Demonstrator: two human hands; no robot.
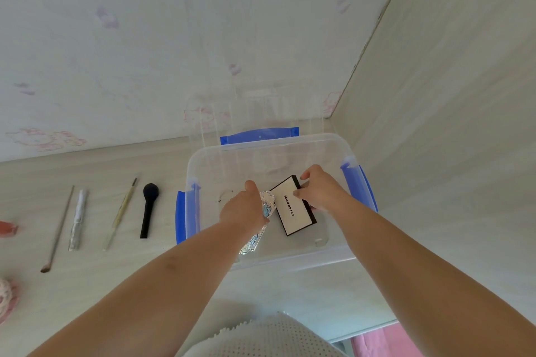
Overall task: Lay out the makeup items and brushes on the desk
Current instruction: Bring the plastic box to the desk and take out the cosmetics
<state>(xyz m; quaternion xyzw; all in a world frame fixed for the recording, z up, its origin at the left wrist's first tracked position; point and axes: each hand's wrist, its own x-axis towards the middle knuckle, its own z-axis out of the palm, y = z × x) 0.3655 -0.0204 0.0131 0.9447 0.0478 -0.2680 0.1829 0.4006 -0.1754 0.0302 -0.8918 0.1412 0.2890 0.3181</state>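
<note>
both hands reach into the clear box point(333, 252) on the table point(87, 284). the left hand point(242, 209) has its grip clamped on a silver case point(268, 203), the right hand point(319, 190) pinches a white palette point(293, 207). four brushes point(149, 209) lie left of the box.

You can read one word only: "Mooekiss", printed in black down the white lid of the black-edged palette point(293, 206), which sits inside the clear storage box point(333, 252) near its right wall. Nothing else in your view carries legible lettering.
</note>
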